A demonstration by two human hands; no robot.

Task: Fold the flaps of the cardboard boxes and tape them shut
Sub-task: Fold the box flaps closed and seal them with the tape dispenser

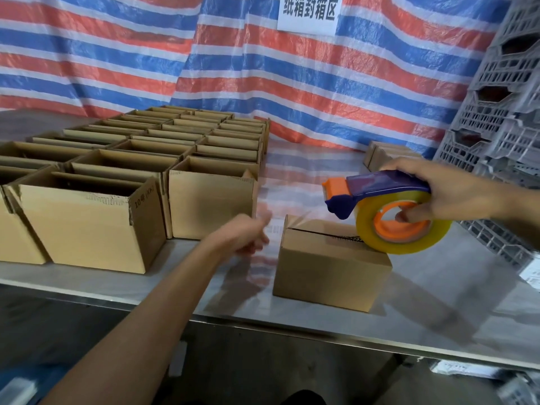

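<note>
While your right hand (pixel 461 194) grips the tape dispenser (pixel 385 182) on the box (pixel 330 276) below its fingers, steady this probably light, dentable box by its sides with your blurred left hand (pixel 248 232), grasp unclear.

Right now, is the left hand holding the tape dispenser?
No, the right hand grips the tape dispenser; the left hand is apart from it.

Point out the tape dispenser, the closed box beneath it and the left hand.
tape dispenser (pixel 388 182): head view, on its blue handle.
closed box (pixel 330 273): head view, on its front face.
left hand (pixel 248 232): head view, on the middle of the blurred hand.
</note>
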